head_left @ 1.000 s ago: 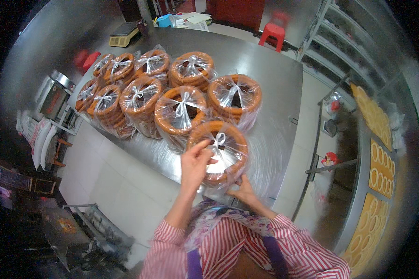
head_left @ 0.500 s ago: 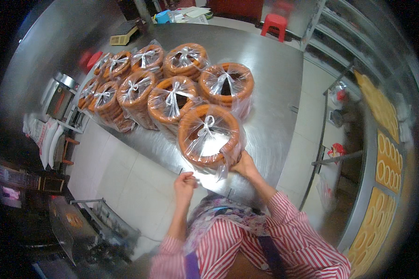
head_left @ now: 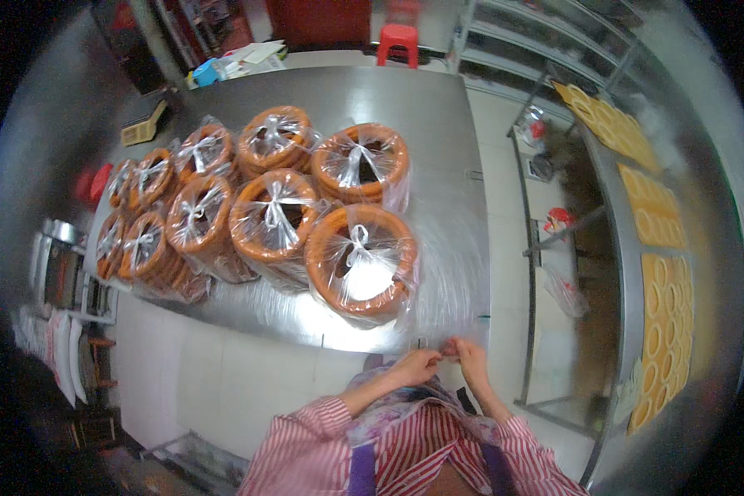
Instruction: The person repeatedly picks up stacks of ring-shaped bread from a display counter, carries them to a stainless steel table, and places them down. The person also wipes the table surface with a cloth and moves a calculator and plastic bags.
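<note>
Several clear plastic bags hold stacks of golden-brown baked rings, each bag tied in a knot on top. The nearest ring bag [head_left: 326, 291] stands close to the table's front edge, clear of both hands. Past that edge, in front of my apron, my left hand [head_left: 417, 366] and my right hand [head_left: 466, 357] are almost touching. Both have their fingers curled closed. Whatever may be between the fingertips is too small and blurred to make out.
Other ring bags stand in rows on the steel table [head_left: 438, 256]. A yellowish scale [head_left: 143, 124] is at the far left. On the right, a rack holds trays of pale dough rings [head_left: 661, 322]. A red stool [head_left: 398, 45] stands beyond the table.
My right hand has let go of the nearest ring bag and drawn back toward me. My left hand has moved right to meet it. The view has shifted, so the table appears further left.
</note>
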Action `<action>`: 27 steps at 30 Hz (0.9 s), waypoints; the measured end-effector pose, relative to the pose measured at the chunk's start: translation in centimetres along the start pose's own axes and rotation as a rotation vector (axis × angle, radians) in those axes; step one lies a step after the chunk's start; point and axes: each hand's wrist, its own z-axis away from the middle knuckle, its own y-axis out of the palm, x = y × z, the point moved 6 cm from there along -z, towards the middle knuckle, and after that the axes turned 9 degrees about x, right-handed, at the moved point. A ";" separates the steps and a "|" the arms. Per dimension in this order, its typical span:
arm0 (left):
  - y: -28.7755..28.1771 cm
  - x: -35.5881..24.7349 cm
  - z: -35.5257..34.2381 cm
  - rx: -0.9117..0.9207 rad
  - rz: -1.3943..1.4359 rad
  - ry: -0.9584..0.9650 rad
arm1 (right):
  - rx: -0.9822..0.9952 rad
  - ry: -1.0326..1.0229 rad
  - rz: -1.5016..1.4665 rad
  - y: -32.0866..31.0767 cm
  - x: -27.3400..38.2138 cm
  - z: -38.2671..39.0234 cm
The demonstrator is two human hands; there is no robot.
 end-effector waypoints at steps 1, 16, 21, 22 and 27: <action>1.9 1.4 0.0 0.068 -0.014 0.054 | -0.022 0.007 0.006 0.1 -1.9 2.5; 9.2 9.0 -3.3 0.563 -0.532 -0.103 | -0.632 0.014 0.229 -4.9 -19.5 19.4; 15.7 -0.3 -8.8 0.493 -0.660 0.024 | -0.316 0.072 0.134 -2.3 -31.2 23.6; 18.3 -2.7 -9.3 0.500 -0.611 0.086 | -0.272 0.091 0.130 -1.9 -35.7 25.1; 31.5 -11.3 -12.5 0.559 -0.331 0.104 | -0.430 0.646 0.261 -8.4 -41.6 40.9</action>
